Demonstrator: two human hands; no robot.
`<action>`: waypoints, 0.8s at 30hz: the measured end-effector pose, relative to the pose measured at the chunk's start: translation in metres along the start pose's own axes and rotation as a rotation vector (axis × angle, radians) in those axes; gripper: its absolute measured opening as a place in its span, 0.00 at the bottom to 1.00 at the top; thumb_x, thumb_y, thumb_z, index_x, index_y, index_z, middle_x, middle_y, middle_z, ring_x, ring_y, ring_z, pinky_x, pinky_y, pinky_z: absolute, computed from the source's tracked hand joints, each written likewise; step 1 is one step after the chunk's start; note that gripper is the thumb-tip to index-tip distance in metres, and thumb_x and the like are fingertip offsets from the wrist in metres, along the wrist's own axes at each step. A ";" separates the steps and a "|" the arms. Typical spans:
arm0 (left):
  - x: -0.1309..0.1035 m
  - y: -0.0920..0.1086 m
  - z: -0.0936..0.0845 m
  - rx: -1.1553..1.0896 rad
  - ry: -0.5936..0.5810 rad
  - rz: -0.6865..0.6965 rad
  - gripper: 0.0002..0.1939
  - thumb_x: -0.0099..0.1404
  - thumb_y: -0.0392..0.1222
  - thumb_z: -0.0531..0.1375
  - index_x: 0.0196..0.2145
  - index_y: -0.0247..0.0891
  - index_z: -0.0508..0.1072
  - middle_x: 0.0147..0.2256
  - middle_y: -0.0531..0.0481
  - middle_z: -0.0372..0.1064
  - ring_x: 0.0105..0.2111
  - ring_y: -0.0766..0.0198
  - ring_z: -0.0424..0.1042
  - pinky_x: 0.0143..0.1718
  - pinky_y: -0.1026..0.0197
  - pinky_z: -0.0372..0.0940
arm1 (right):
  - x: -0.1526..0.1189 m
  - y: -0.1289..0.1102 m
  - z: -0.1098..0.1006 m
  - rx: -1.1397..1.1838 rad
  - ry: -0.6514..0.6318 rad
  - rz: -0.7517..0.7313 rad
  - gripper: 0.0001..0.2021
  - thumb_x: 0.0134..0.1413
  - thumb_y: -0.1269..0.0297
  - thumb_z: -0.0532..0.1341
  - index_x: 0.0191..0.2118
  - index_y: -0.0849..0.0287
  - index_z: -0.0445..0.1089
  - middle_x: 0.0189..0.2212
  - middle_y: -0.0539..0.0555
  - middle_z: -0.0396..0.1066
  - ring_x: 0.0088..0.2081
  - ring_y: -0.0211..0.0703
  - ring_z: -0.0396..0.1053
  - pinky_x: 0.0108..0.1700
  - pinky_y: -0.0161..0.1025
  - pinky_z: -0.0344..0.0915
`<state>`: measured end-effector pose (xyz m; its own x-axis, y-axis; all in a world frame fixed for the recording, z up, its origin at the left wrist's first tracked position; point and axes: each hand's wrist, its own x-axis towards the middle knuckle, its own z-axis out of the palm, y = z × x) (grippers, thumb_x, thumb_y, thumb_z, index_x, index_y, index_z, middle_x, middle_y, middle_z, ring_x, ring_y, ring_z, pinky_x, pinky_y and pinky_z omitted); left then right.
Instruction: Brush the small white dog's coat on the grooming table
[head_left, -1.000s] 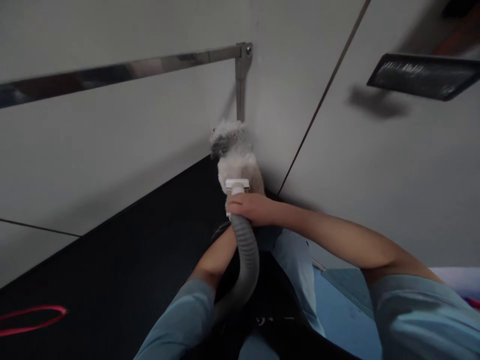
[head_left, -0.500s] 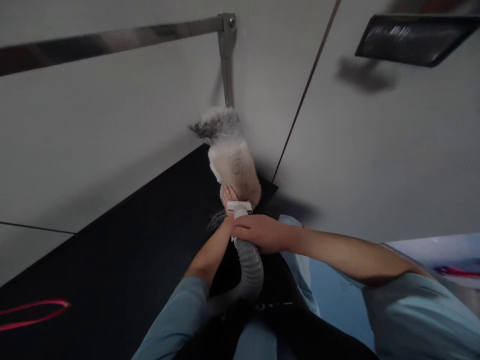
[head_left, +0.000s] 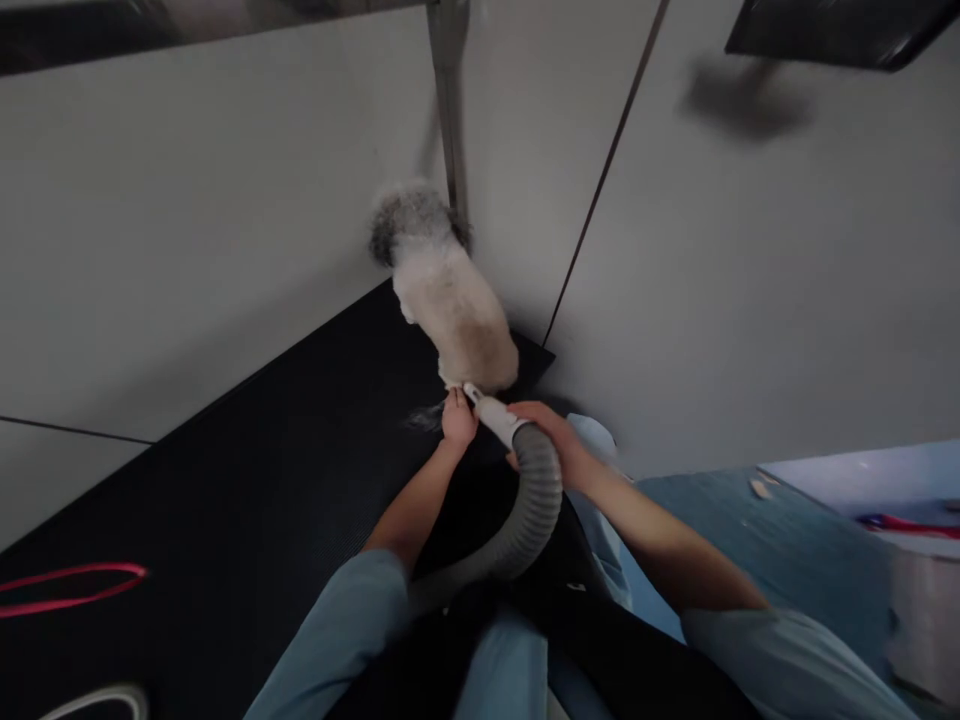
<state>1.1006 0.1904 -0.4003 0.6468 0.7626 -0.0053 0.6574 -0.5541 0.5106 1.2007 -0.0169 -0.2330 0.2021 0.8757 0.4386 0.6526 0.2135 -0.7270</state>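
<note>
A small dog [head_left: 450, 300], with short cream fur on its body and fluffy grey-and-white fur on its head, is on the black table [head_left: 285, 460], facing away from me. My left hand [head_left: 459, 418] touches its rear, fingers bent together; what they close on is hidden. Wispy grey hair [head_left: 426, 416] shows just left of that hand. My right hand [head_left: 551, 430] is wrapped round a white nozzle [head_left: 495, 418] on a grey ribbed hose [head_left: 538, 500]. The nozzle's narrow tip is at the dog's rear, beside my left fingers. The hose bends back towards my body.
Behind the dog a metal post [head_left: 450, 120] rises to a horizontal bar [head_left: 225, 22] against the grey wall [head_left: 247, 200]. A red loop [head_left: 82, 585] lies at the table's left. A dark panel [head_left: 840, 35] juts out upper right. A pale surface holds a red item [head_left: 907, 525].
The nozzle has turned from wide face to narrow edge and tilted left. My right hand has shifted right. My left fingers have gone from flat to bent. The dog's head has turned and shifted left.
</note>
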 end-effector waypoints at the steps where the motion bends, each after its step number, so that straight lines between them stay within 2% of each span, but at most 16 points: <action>1: -0.001 -0.001 -0.004 0.036 -0.005 -0.002 0.28 0.70 0.39 0.56 0.64 0.24 0.65 0.65 0.24 0.58 0.67 0.41 0.58 0.66 0.46 0.56 | 0.002 0.003 -0.002 0.019 0.050 0.052 0.26 0.50 0.58 0.69 0.55 0.53 0.66 0.52 0.58 0.72 0.54 0.51 0.72 0.58 0.52 0.69; 3: 0.001 -0.004 -0.012 0.119 -0.066 -0.013 0.21 0.72 0.39 0.53 0.58 0.28 0.72 0.59 0.26 0.65 0.62 0.43 0.65 0.62 0.47 0.60 | 0.012 0.007 -0.006 0.041 0.081 0.132 0.26 0.47 0.58 0.70 0.53 0.54 0.68 0.50 0.58 0.73 0.51 0.51 0.73 0.56 0.51 0.69; 7: 0.012 -0.012 -0.025 0.148 -0.211 -0.025 0.19 0.76 0.40 0.47 0.48 0.35 0.77 0.49 0.33 0.73 0.50 0.49 0.74 0.53 0.51 0.66 | 0.043 0.018 -0.011 0.072 0.145 0.167 0.26 0.44 0.58 0.70 0.51 0.55 0.67 0.49 0.55 0.73 0.47 0.48 0.73 0.53 0.48 0.69; 10: 0.016 -0.019 -0.030 0.114 -0.228 -0.002 0.15 0.75 0.41 0.51 0.45 0.39 0.78 0.47 0.38 0.75 0.49 0.53 0.75 0.52 0.56 0.66 | 0.064 0.029 -0.013 0.089 0.196 0.167 0.26 0.43 0.58 0.70 0.50 0.56 0.66 0.48 0.56 0.73 0.46 0.47 0.72 0.53 0.47 0.69; 12: 0.023 -0.024 -0.036 0.099 -0.202 -0.013 0.17 0.75 0.41 0.50 0.44 0.38 0.78 0.47 0.38 0.76 0.49 0.52 0.75 0.53 0.55 0.66 | 0.074 0.034 -0.012 0.091 0.298 0.155 0.26 0.43 0.59 0.69 0.50 0.58 0.65 0.50 0.60 0.73 0.47 0.47 0.72 0.54 0.47 0.68; 14: 0.039 -0.028 -0.046 0.092 -0.141 -0.039 0.19 0.76 0.42 0.48 0.50 0.34 0.77 0.51 0.35 0.74 0.52 0.50 0.74 0.56 0.53 0.66 | 0.081 0.036 -0.010 0.121 0.404 0.120 0.27 0.44 0.60 0.69 0.50 0.60 0.64 0.51 0.64 0.72 0.50 0.49 0.71 0.56 0.48 0.67; 16: 0.062 -0.030 -0.060 0.074 -0.054 -0.069 0.23 0.76 0.42 0.48 0.59 0.29 0.72 0.58 0.31 0.68 0.58 0.49 0.70 0.61 0.53 0.62 | 0.086 0.036 -0.005 0.159 0.435 0.094 0.27 0.45 0.59 0.68 0.51 0.60 0.62 0.52 0.66 0.71 0.51 0.50 0.71 0.58 0.48 0.67; 19: 0.098 -0.040 -0.085 -0.017 0.083 -0.113 0.27 0.74 0.42 0.52 0.65 0.23 0.65 0.65 0.27 0.59 0.66 0.48 0.60 0.67 0.54 0.55 | 0.097 0.036 0.006 0.139 0.535 0.097 0.27 0.46 0.58 0.67 0.51 0.58 0.60 0.53 0.66 0.71 0.54 0.52 0.71 0.61 0.49 0.66; 21: 0.117 -0.056 -0.105 -0.107 0.191 -0.156 0.29 0.72 0.42 0.55 0.65 0.19 0.64 0.66 0.25 0.56 0.68 0.47 0.56 0.69 0.55 0.51 | 0.109 0.038 0.017 0.146 0.552 0.104 0.27 0.45 0.58 0.68 0.50 0.57 0.60 0.53 0.65 0.71 0.53 0.54 0.72 0.60 0.51 0.66; 24: 0.142 -0.098 -0.146 -0.252 0.438 -0.301 0.32 0.71 0.41 0.55 0.67 0.18 0.58 0.67 0.24 0.54 0.70 0.47 0.52 0.71 0.52 0.47 | 0.128 0.041 0.035 0.222 0.543 0.121 0.26 0.45 0.57 0.68 0.49 0.55 0.59 0.51 0.65 0.72 0.51 0.55 0.73 0.58 0.53 0.69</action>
<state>1.0720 0.4017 -0.3252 0.1906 0.9707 0.1465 0.6404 -0.2360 0.7309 1.2273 0.1196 -0.2249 0.6482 0.5648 0.5107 0.4455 0.2625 -0.8559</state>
